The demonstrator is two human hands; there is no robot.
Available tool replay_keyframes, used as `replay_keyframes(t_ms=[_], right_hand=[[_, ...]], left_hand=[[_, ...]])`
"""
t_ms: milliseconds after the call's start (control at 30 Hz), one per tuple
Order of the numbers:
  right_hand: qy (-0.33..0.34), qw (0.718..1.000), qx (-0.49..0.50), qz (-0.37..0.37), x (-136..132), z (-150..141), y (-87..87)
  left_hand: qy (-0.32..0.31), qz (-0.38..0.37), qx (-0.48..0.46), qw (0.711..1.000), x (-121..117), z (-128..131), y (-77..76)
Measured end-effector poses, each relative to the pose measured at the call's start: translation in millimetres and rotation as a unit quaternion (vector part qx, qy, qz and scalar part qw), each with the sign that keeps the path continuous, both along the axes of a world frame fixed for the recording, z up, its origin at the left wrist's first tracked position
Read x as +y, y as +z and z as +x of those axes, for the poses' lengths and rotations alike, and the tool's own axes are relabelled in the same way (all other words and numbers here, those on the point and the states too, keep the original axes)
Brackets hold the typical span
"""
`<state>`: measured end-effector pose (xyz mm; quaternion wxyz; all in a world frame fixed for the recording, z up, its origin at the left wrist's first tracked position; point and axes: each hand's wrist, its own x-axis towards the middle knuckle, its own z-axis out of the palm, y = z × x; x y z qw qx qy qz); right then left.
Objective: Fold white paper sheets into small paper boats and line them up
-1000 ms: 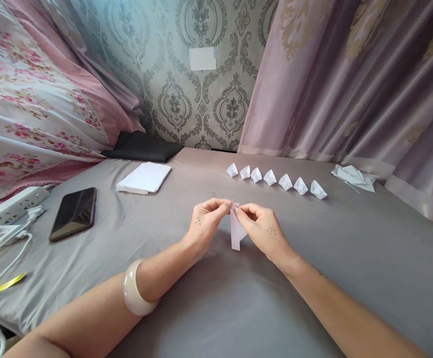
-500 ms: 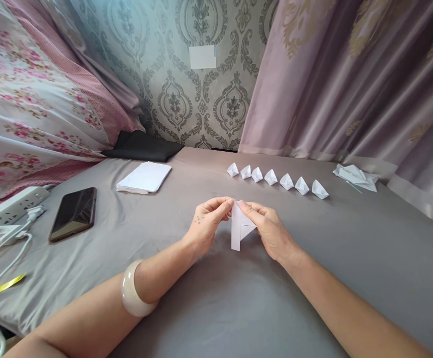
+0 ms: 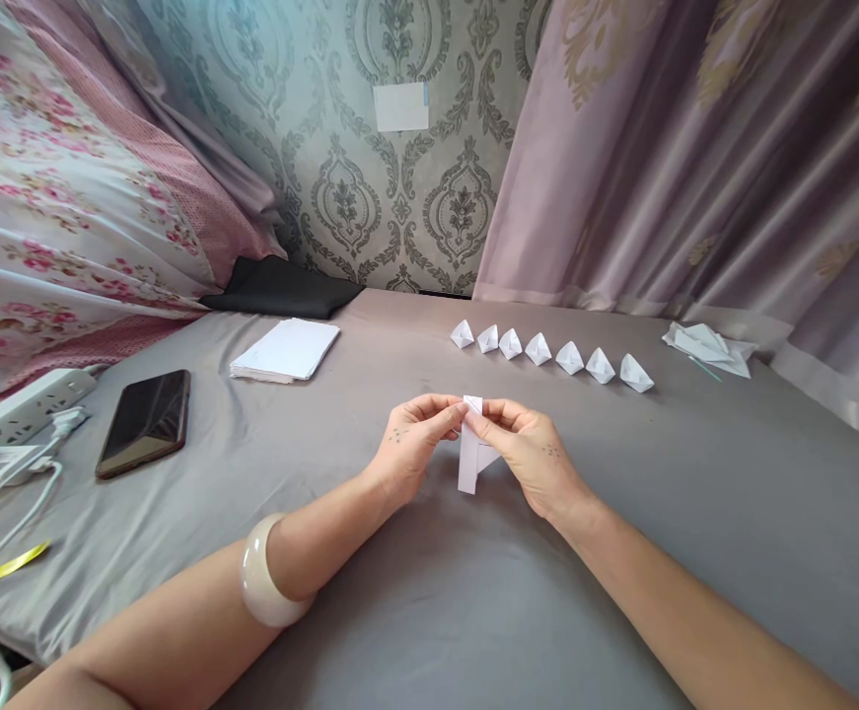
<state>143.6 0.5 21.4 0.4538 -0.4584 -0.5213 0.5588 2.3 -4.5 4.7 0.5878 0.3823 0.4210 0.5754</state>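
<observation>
While both hands meet over the grey bed sheet (image 3: 429, 611), the left hand (image 3: 410, 446) and the right hand (image 3: 529, 456) pinch the top of a small folded white paper (image 3: 468, 461) between thumb and fingertips, so each grip is closed on the same piece. Half a second ago the right side of the paper showed a spread triangular flap; now that flap is drawn in behind the right fingers and the piece looks narrower, a strip hanging down from the pinch with its lower end close to the sheet. That suggests another fold has just been pressed in, though the crease itself is hidden by the fingers.

Beyond the hands, a row of seven small folded paper boats (image 3: 551, 353) stands well apart from the grip. Farther off to the right lie crumpled paper scraps (image 3: 706, 347). To the left sit a stack of white sheets (image 3: 286, 350), a dark phone (image 3: 145, 421) and a power strip (image 3: 22, 406). A pale bangle (image 3: 264, 584) circles the left wrist.
</observation>
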Motion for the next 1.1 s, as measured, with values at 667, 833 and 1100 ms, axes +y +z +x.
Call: replay_keyframes(t_ms=[667, 833, 1100], right_hand=[[-0.055, 0.969, -0.157, 0.185, -3, -1, -5.5], [-0.07, 0.914, -0.225, 0.329, -4, -2, -8.9], [-0.094, 0.785, -0.38, 0.48, -7, 0, -16.3]], left_hand=[[0.004, -0.05, 0.03, 0.998, -3, -1, 5.3], [0.004, -0.038, 0.035, 0.999, -2, -1, 1.7], [-0.033, -0.029, -0.004, 0.999, 1, -1, -4.9]])
